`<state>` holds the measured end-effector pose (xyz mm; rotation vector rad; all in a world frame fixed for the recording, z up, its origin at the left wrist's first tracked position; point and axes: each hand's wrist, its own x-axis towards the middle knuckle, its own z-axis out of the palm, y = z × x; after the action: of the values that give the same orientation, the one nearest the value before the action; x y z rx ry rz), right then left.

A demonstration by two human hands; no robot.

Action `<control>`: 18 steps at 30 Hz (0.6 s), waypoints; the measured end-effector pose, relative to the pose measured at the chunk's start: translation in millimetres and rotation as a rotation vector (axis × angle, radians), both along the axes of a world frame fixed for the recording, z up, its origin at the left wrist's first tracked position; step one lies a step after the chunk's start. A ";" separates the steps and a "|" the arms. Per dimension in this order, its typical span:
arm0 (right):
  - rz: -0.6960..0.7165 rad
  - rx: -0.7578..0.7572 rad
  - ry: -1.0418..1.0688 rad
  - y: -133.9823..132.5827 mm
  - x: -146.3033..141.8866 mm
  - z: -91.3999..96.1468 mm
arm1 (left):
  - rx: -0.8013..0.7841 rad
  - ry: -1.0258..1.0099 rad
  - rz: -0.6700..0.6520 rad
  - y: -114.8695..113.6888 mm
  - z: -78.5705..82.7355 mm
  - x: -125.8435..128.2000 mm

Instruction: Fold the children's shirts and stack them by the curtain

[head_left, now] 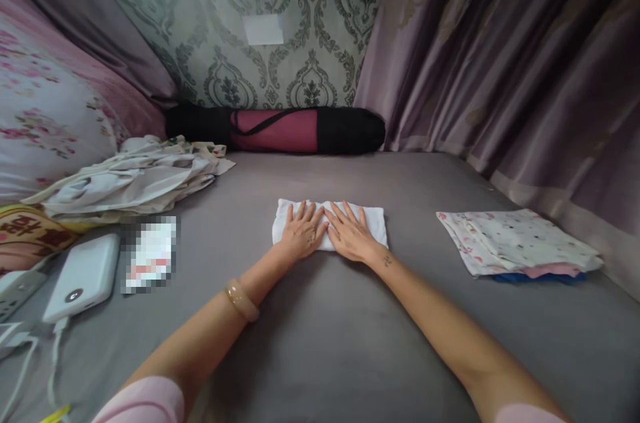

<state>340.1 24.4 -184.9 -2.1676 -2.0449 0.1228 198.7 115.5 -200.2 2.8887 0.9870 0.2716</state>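
A white folded cloth (376, 217) lies flat on the grey sheet (345, 329), straight ahead of me. My left hand (304, 231) rests palm down on its left half, fingers spread and pointing away. On the right half lies my right hand (350, 231), also flat with its fingers apart. The two thumbs nearly meet at the middle of the cloth. Both hands press on top of it without gripping. The part of the cloth beneath the palms is hidden.
To the right sits a stack of folded printed cloths (520, 243). At left are a heap of loose pale fabric (145, 173), a white power bank (85, 276) with a cable, and a blurred-out packet (151, 253). A black and maroon long bag (275, 129) lies along the wall.
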 end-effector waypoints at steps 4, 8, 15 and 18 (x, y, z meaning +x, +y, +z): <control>-0.022 0.022 -0.007 -1.7 2.4 -5.1 | -0.030 -0.003 0.041 1.2 -3.4 -3.4; -0.033 0.036 -0.004 -2.0 1.5 -6.7 | -0.052 -0.014 0.056 0.4 -2.9 -4.3; -0.049 0.055 -0.009 -0.8 0.4 -10.7 | -0.056 -0.027 0.061 1.2 -6.0 -3.8; -0.056 0.053 0.007 -0.8 0.0 -9.6 | -0.077 -0.020 0.063 2.6 -5.4 -3.1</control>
<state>340.1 23.6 -194.5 -2.1875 -1.9593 0.0685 195.6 118.0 -205.6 2.7847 1.0615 0.2604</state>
